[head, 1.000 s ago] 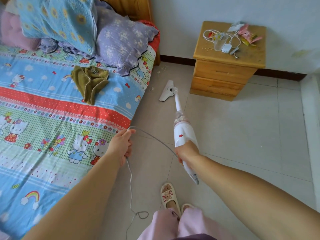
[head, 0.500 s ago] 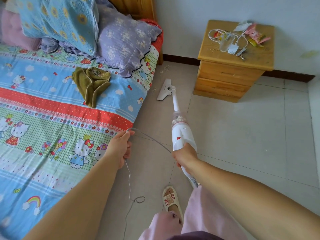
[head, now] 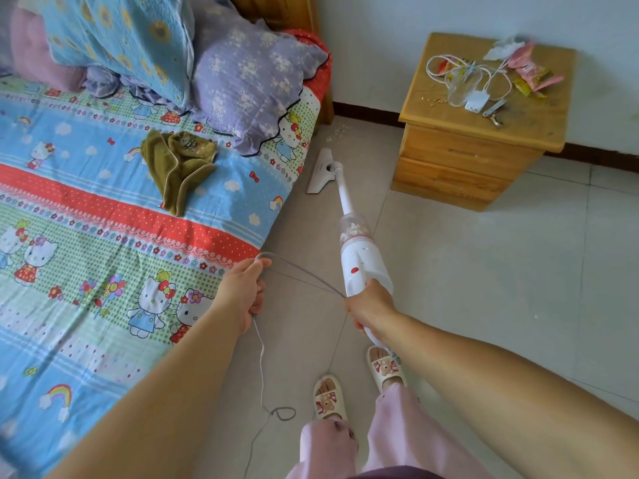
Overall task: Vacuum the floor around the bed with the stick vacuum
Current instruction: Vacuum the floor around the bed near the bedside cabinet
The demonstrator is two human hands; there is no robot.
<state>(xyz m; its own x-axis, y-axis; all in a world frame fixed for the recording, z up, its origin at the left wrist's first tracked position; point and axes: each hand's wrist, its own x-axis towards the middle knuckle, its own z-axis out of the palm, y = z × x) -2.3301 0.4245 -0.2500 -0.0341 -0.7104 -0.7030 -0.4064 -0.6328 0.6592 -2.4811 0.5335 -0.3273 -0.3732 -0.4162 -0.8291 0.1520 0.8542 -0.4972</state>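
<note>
My right hand (head: 371, 304) grips the handle of the white stick vacuum (head: 361, 261), whose tube slopes forward and down. Its flat floor head (head: 320, 171) rests on the tiles close to the bed's side, just short of small white crumbs (head: 337, 132) near the bed's head corner. The clear dust cup (head: 353, 230) holds pale bits. My left hand (head: 243, 292) is closed on the thin grey power cord (head: 304, 273), which arcs to the vacuum's handle and trails down to a loop (head: 284, 413) on the floor. The bed (head: 103, 236) with a cartoon-print sheet fills the left.
A wooden nightstand (head: 463, 157) stands against the wall right of the floor head, with a cable, cup and wrappers on top. Pillows (head: 249, 81) and an olive cloth (head: 176, 164) lie on the bed. My slippered feet (head: 328, 397) stand on the pale tiled floor (head: 484, 271).
I have stepped forward along the bed and my right foot has come into view. The floor head has slid closer to the bed's head corner and the crumbs. Both hands keep their holds.
</note>
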